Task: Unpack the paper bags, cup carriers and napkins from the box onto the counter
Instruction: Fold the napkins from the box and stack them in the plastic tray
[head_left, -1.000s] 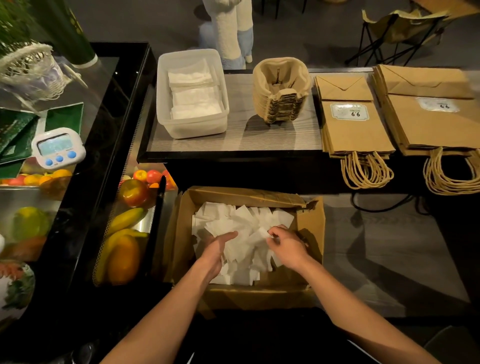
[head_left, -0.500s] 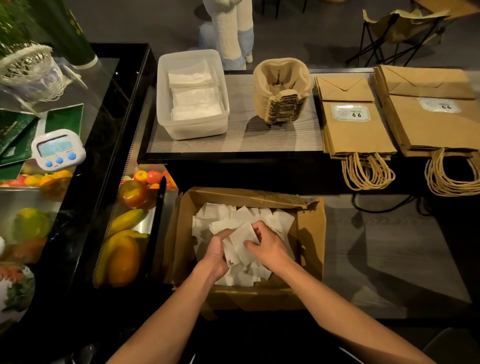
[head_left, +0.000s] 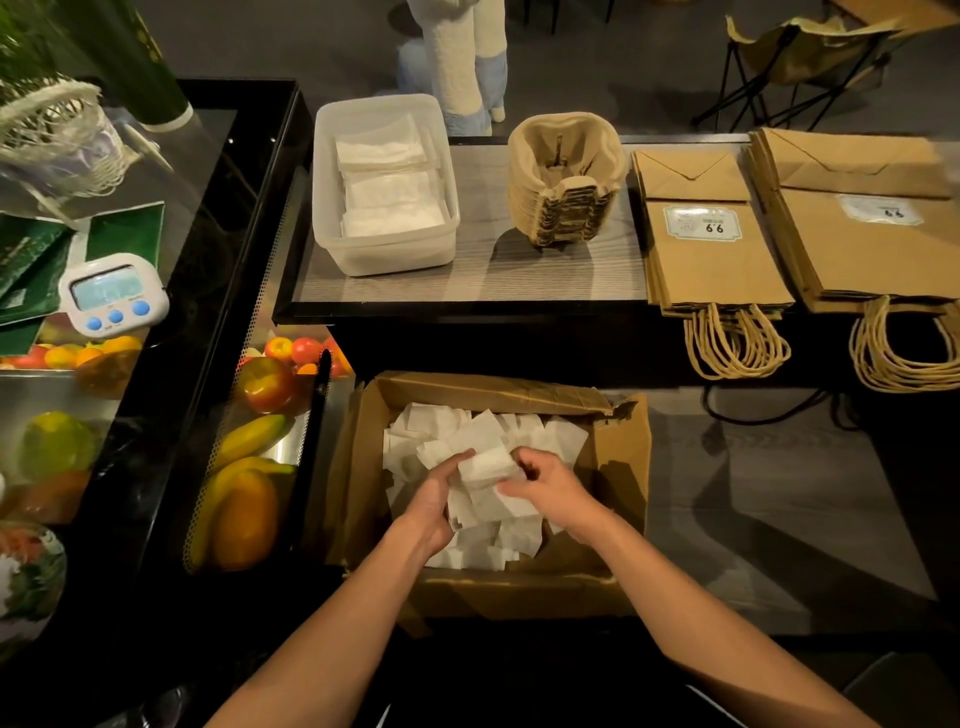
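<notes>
Napkins (head_left: 563, 437) lie loose and white in the open cardboard box (head_left: 626, 467) at the lower centre of the frame, and both your hands are down among them. Your left hand (head_left: 434, 501) curls round a small wad of them from the left, and your right hand (head_left: 550, 486) pinches the same wad from the right, fingers bent. On the counter (head_left: 493, 273) across the upper half stand a clear tub (head_left: 387, 260) with folded napkins inside, a stack of cup carriers (head_left: 566, 176) and two piles of paper bags (head_left: 717, 265), their handles hanging over the near edge.

Two stacks of paper bags (head_left: 719, 260), one stack of cup carriers (head_left: 566, 176), one plastic tub (head_left: 387, 257), one cardboard box (head_left: 623, 467), napkins (head_left: 561, 436) uncountable.
</notes>
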